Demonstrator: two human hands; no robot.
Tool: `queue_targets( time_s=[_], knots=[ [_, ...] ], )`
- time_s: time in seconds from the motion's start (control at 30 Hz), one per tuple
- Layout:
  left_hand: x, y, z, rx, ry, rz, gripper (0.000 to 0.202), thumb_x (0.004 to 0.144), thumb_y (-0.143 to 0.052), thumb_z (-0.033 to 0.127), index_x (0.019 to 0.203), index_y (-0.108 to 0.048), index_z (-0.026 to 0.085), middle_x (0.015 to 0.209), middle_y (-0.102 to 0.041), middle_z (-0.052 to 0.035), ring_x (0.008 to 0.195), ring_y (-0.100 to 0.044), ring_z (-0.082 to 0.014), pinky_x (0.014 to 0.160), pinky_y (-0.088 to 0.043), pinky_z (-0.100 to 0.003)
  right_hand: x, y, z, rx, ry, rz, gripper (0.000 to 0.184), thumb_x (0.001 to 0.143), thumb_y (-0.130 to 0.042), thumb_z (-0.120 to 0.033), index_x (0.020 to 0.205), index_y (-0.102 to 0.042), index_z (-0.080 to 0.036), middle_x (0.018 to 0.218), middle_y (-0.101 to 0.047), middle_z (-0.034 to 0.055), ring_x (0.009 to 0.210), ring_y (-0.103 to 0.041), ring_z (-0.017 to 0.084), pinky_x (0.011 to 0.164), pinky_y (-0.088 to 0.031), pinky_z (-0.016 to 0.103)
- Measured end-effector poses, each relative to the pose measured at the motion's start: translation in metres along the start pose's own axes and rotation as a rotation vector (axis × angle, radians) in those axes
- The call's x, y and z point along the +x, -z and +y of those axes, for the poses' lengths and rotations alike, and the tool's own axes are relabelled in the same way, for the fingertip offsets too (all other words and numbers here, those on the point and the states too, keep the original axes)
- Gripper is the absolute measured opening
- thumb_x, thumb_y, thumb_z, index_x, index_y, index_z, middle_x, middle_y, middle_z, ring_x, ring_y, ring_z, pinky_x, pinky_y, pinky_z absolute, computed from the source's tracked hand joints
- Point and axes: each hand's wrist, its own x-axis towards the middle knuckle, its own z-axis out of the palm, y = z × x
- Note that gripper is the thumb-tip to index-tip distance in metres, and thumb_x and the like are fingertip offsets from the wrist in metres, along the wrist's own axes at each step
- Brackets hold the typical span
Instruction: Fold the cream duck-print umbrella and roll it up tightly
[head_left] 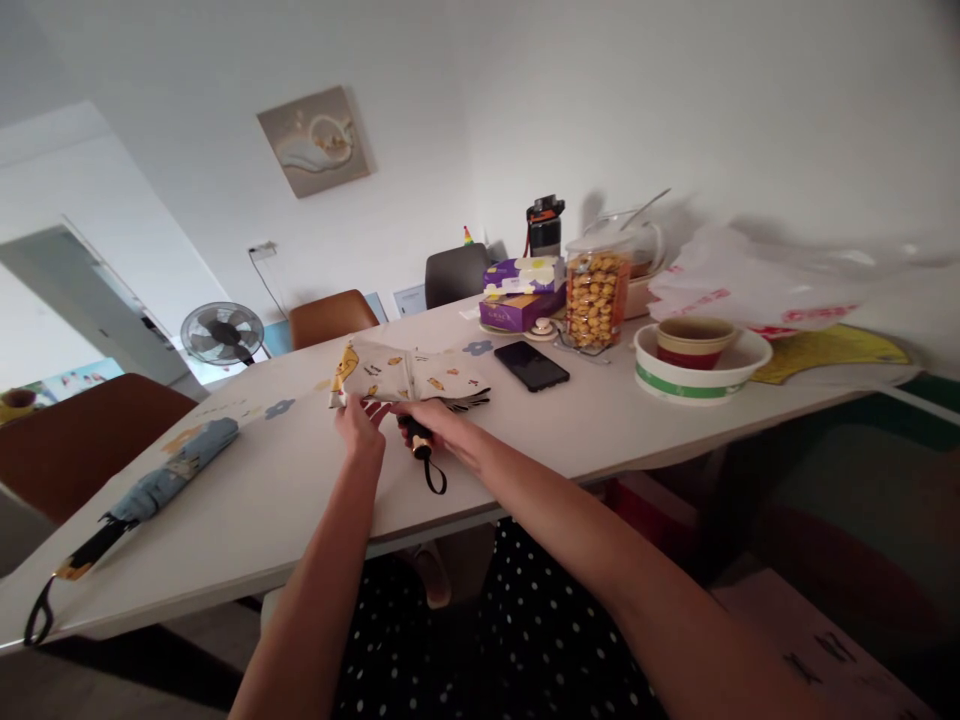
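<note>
A cream umbrella (442, 372) with small yellow and brown prints is half gathered over the table in front of me. Its black handle, with a gold end and a wrist strap, points toward me. My right hand (431, 420) is closed around that handle. At the left part of the canopy, my left hand (361, 422) has its fingers on the near edge of the fabric, pinching it. A folded blue umbrella (176, 470) with a black handle and strap lies on the table to the left.
On the white table (300, 490) lies a black phone (531, 366). Farther right stand purple tissue boxes (517, 310), a jar of snacks (596, 300), a dark bottle (545, 230), a white bowl (701, 375) holding a cup, and a plastic bag (750, 275). Chairs (330, 318) stand beyond.
</note>
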Motion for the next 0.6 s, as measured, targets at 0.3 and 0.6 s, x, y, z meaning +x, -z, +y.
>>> queue_targets(
  time_s=[0.3,0.6],
  knots=[
    [0.004,0.01,0.003,-0.147,0.136,-0.02,0.008,0.062,-0.044,0.02,0.067,-0.038,0.019,0.064,-0.044,0.0039,0.052,-0.049,-0.0066,0.059,-0.048,-0.023,-0.011,0.007,-0.005,0.008,0.038,-0.055,0.025,0.074,-0.069,-0.033,0.074,-0.053,-0.014,0.055,-0.053,-0.0003,0.041,-0.047,0.009,0.033,-0.04,0.019],
    [0.006,0.01,0.002,-0.161,0.129,-0.108,0.012,0.055,-0.043,0.021,0.063,-0.034,0.019,0.062,-0.047,0.0043,0.05,-0.05,-0.0085,0.059,-0.046,-0.025,-0.003,0.017,-0.018,0.17,-0.021,-0.119,0.044,0.087,-0.039,-0.058,0.072,-0.045,-0.016,0.047,-0.046,-0.0017,0.034,-0.042,0.007,0.031,-0.035,0.016]
  ],
)
